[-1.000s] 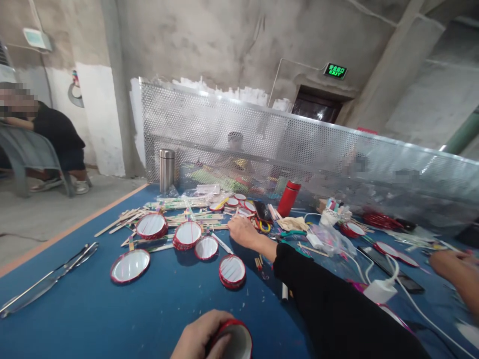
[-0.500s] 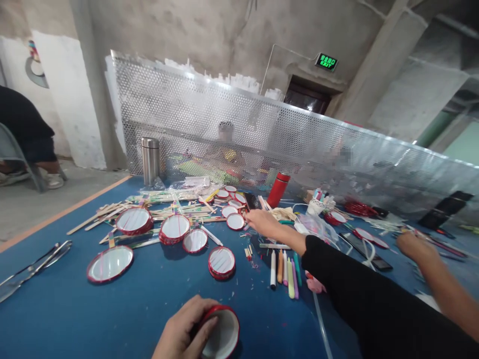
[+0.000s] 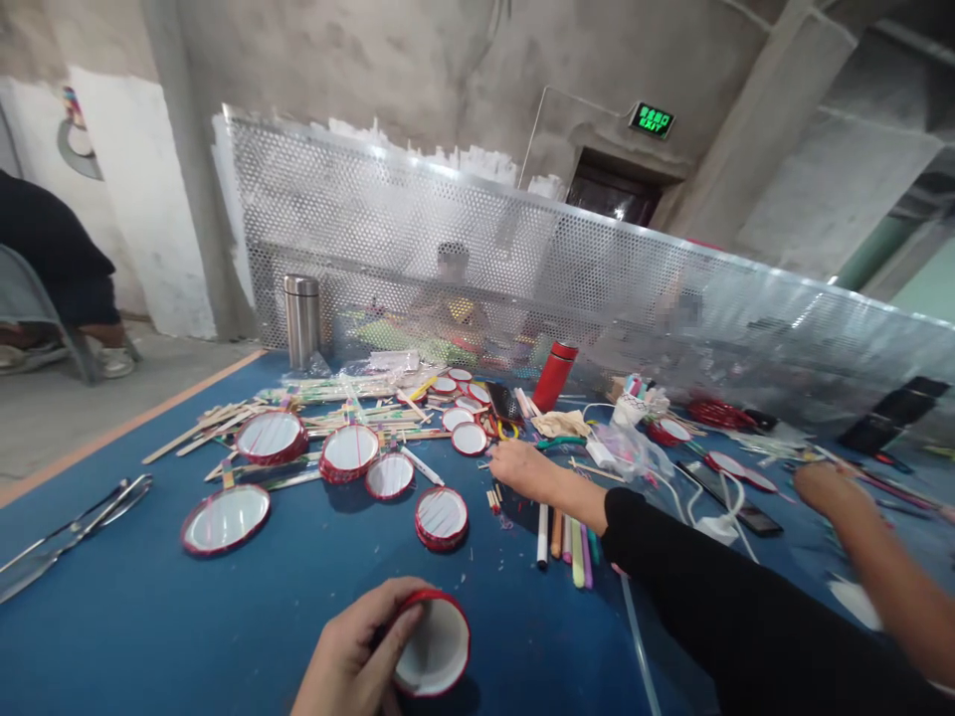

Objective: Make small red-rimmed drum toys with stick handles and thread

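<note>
My left hand point(image 3: 365, 641) is closed round the edge of a red-rimmed round lid point(image 3: 440, 646), thumb on its white hollow inside, held above the near table. My right hand point(image 3: 522, 469), in a black sleeve, reaches over the table with its fingers bunched and pointing down. Whatever its fingertips may pinch is too small to make out. Close to it are short stick pieces point(image 3: 493, 499), a red-rimmed disc point(image 3: 469, 439) and yellow-handled scissors point(image 3: 508, 430). A stack of red-rimmed discs point(image 3: 442, 517) stands between my hands.
Coloured markers point(image 3: 577, 553) lie under my right forearm. Wooden sticks point(image 3: 216, 423) and discs with sticks point(image 3: 226, 519) cover the left. Behind stand a steel flask point(image 3: 302, 323), a red bottle point(image 3: 555, 378) and a perforated metal screen point(image 3: 373, 229). A co-worker's hand point(image 3: 825, 487) works at right.
My right hand has drawn back toward me from beside the phone, uncovering the scissors. The lid in my left hand has shifted slightly up and left, its inside turned more toward me.
</note>
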`<state>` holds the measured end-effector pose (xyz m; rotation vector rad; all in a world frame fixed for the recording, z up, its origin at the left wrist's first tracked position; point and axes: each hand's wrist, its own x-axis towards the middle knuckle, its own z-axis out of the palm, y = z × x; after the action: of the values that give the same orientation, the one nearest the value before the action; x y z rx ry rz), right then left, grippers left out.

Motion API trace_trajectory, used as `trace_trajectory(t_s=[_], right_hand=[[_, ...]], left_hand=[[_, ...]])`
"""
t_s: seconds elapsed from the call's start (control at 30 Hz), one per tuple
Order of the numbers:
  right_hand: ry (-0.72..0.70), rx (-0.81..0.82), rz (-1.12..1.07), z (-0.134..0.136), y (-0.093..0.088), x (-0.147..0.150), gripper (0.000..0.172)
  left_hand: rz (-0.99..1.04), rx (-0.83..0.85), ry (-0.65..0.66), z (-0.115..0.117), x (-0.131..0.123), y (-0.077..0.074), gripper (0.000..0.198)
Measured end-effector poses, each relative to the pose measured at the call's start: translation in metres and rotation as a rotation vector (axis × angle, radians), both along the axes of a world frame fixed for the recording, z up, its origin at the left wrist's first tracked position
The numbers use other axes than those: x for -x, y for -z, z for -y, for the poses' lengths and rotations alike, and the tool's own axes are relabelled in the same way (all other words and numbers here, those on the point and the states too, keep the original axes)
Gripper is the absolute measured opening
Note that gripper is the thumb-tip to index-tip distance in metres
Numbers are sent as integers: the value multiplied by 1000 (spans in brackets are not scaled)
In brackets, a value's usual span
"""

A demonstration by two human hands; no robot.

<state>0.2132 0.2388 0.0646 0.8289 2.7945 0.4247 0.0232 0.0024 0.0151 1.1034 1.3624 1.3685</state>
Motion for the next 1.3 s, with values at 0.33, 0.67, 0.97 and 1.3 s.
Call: trace_trajectory(t_s=[0.33, 0.67, 0.97, 1.3], right_hand=[[161, -21, -141, 12, 2, -7, 18], [118, -43, -83, 18, 0, -10, 15], [143, 1, -35, 2, 10, 9, 27], [296, 254, -332, 2, -1, 1, 27]], left_hand=[[166, -7, 11, -4, 0, 0, 44], [-134, -96, 37, -3, 3, -1, 24], [-355, -73, 158, -5, 11, 2, 24], [-321, -78, 140, -3, 9, 2, 23]])
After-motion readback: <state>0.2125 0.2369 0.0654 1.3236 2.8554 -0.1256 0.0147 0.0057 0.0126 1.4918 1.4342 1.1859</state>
